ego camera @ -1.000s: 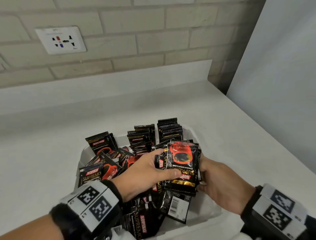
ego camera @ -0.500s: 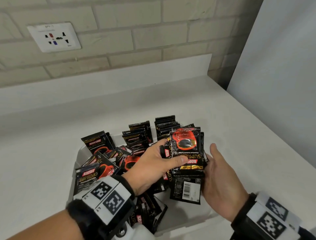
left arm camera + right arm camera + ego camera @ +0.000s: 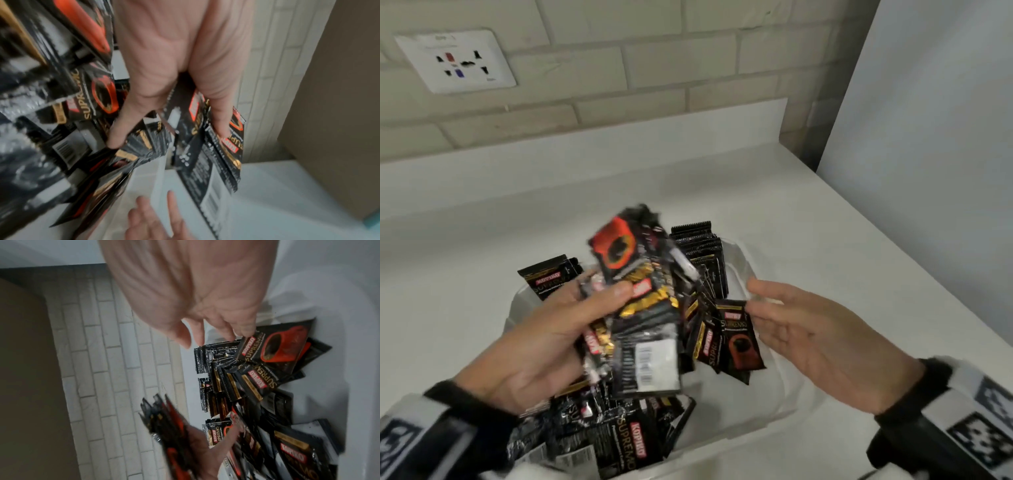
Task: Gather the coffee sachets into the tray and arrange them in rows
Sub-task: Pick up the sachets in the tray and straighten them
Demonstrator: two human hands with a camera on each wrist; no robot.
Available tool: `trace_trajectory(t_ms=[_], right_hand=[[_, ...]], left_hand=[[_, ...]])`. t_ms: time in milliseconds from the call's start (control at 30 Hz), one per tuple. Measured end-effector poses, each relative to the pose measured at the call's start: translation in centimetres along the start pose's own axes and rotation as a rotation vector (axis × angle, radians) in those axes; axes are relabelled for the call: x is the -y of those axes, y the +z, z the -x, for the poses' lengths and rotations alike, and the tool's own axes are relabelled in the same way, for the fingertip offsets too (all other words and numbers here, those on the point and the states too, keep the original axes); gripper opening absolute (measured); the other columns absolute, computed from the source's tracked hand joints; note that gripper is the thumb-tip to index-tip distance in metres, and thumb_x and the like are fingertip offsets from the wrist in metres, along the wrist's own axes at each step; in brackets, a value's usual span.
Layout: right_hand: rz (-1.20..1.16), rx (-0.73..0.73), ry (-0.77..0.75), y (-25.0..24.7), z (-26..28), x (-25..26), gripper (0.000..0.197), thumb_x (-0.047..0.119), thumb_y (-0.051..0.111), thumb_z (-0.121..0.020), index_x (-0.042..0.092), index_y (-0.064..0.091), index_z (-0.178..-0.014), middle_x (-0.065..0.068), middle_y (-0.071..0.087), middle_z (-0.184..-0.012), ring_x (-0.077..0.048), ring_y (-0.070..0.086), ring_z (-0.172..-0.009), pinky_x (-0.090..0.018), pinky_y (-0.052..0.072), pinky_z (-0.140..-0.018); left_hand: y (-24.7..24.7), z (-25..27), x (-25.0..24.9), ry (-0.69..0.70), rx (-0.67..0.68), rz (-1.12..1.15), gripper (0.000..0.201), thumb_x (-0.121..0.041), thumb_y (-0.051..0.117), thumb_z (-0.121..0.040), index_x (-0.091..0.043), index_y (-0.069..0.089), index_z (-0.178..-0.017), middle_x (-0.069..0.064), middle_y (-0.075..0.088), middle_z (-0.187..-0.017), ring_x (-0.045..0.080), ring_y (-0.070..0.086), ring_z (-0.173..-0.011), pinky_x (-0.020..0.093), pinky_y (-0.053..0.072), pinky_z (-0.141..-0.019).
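Sachets (image 3: pixel 643 308) bunched in the left hand (image 3: pixel 551 342) are held above the tray (image 3: pixel 774 407), apparently for squaring up before rowing; more lie jumbled inside. Fingers loose and empty, the right hand (image 3: pixel 818 339) waits beside them, ready to help.

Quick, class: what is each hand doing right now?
Left hand: grips a bundle of coffee sachets.
Right hand: open, holding nothing.

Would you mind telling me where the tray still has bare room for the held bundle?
The tray is bare at its near right corner, beside the right hand. Its left side and back are crowded with sachets. The left hand holds the bundle.
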State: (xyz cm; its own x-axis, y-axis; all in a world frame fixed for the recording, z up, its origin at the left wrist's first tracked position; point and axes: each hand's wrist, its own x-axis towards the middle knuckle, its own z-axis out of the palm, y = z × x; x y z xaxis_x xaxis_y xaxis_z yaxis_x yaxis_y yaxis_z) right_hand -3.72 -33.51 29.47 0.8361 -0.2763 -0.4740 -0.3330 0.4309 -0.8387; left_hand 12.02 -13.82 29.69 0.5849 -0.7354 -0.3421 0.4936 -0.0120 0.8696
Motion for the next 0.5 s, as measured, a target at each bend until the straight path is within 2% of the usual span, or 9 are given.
trace_trajectory(t_ms=[67,133,200,267,300,367,500], right_hand=[[0.261,0.062,-0.011,0.1,0.2,-0.1,0.029,0.005,0.045,-0.094,0.018,0.057,-0.117,-0.002,0.065,-0.117,-0.013,0.060,-0.110,-0.025,0.046,-0.096],[0.671,0.167,-0.079,0.5,0.4,0.1,0.029,0.008,0.042,-0.096,0.021,0.056,-0.117,0.006,0.060,-0.118,-0.006,0.056,-0.109,-0.022,0.042,-0.098],[1.112,0.266,-0.187,1.0,0.5,0.8,0.028,0.012,0.043,-0.096,0.019,0.055,-0.120,0.011,0.057,-0.111,0.003,0.053,-0.097,-0.012,0.037,-0.090],[1.434,0.282,-0.301,1.3,0.2,1.8,0.031,0.016,0.045,-0.096,0.020,0.051,-0.125,0.007,0.051,-0.122,-0.001,0.046,-0.107,-0.014,0.031,-0.094],[1.515,0.249,-0.319,1.4,-0.2,2.4,0.034,0.017,0.046,-0.095,0.023,0.047,-0.128,0.006,0.049,-0.126,-0.005,0.045,-0.111,-0.017,0.032,-0.096],[1.600,0.191,-0.317,1.6,-1.2,3.7,0.036,0.017,0.049,-0.094,0.024,0.044,-0.129,0.005,0.050,-0.125,-0.010,0.048,-0.108,-0.025,0.039,-0.094],[1.788,0.214,-0.265,1.8,-4.0,5.0,0.037,0.020,0.058,-0.089,0.021,0.046,-0.125,0.001,0.059,-0.115,-0.015,0.055,-0.100,-0.028,0.045,-0.084]], left_hand=[[-1.1,0.8,-0.2,0.073,-0.082,0.052,0.072,-0.034,0.097,-0.014,-0.011,0.076,-0.079,0.018,0.073,-0.085,0.030,0.072,-0.074,0.060,0.054,-0.066],[-1.9,1.4,-0.2,0.124,-0.144,0.087,0.070,-0.037,0.097,-0.017,-0.013,0.077,-0.079,0.012,0.074,-0.086,0.026,0.073,-0.078,0.067,0.046,-0.074],[-2.4,2.0,-0.2,0.120,-0.179,0.094,0.072,-0.038,0.097,-0.017,-0.014,0.077,-0.081,0.012,0.074,-0.088,0.025,0.073,-0.078,0.065,0.048,-0.074],[-2.3,2.7,-0.1,0.065,-0.169,0.070,0.078,-0.035,0.097,-0.015,-0.010,0.075,-0.085,0.019,0.073,-0.091,0.030,0.072,-0.076,0.059,0.054,-0.069],[-2.2,3.1,0.0,0.027,-0.153,0.045,0.080,-0.034,0.097,-0.013,-0.007,0.075,-0.085,0.023,0.072,-0.090,0.033,0.072,-0.074,0.055,0.056,-0.065],[-2.0,3.7,0.2,-0.044,-0.114,-0.005,0.081,-0.030,0.097,-0.009,-0.001,0.074,-0.081,0.029,0.070,-0.087,0.038,0.071,-0.069,0.046,0.058,-0.058],[-1.9,4.2,0.4,-0.152,-0.031,-0.072,0.083,-0.025,0.097,-0.010,0.005,0.072,-0.083,0.035,0.066,-0.090,0.041,0.069,-0.068,0.043,0.058,-0.056]])
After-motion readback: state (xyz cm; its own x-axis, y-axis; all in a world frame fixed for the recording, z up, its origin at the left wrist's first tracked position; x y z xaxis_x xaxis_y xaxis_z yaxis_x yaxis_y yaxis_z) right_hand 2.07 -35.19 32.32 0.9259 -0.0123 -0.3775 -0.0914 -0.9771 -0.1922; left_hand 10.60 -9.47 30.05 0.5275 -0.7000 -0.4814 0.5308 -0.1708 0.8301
